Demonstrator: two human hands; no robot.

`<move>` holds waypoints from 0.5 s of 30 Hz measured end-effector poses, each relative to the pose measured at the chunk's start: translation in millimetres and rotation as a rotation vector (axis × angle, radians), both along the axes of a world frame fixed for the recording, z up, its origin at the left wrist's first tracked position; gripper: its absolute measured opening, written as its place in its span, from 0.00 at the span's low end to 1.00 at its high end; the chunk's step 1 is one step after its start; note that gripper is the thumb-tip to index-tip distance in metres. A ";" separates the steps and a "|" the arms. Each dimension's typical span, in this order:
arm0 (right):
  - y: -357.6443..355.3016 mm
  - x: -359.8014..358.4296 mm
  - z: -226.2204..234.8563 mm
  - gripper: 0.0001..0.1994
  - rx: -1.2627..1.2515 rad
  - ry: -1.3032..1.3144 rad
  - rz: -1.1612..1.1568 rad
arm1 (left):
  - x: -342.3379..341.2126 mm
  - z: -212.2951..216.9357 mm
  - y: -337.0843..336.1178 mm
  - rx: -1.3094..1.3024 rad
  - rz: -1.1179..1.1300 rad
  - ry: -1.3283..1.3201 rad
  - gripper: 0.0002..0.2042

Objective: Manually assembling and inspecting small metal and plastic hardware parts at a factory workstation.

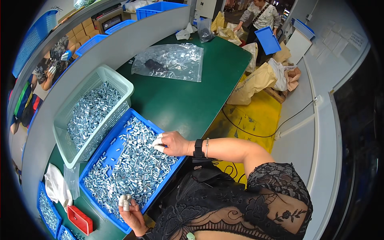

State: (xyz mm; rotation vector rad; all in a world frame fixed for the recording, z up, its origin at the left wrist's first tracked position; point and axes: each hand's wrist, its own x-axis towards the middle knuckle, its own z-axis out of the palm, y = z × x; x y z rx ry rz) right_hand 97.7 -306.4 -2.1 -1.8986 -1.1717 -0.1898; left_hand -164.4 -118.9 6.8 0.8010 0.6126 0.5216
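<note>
Seemingly sorting metal pieces (134, 170) in blue tray (113, 153). My right hand (174, 144) over tray's right side, left hand (134, 218) at near edge; fingers curled, can't tell if pinching. Next likely needs light fingertip pick.

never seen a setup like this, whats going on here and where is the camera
No machine here: these are a person's own hands, filmed by a wide camera worn on the head, looking down. The right hand and left hand wear white finger covers and are at a blue tray of small metal pieces. Beside it is a pale green basket with more; a clear bag lies farther back on the green table. Whether either hand grips a piece, I can't tell.
</note>
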 end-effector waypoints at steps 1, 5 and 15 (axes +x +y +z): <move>0.4 0.0 0.1 0.05 0.005 0.000 0.003 | 0.5 1.0 -1.1 0.001 0.010 0.000 0.12; -0.4 -0.8 2.2 0.05 -0.035 0.030 -0.002 | -0.7 -0.9 0.5 0.011 -0.003 -0.009 0.12; -0.7 -0.6 2.2 0.05 0.018 0.022 0.007 | 1.5 0.7 -0.6 0.024 0.000 0.007 0.11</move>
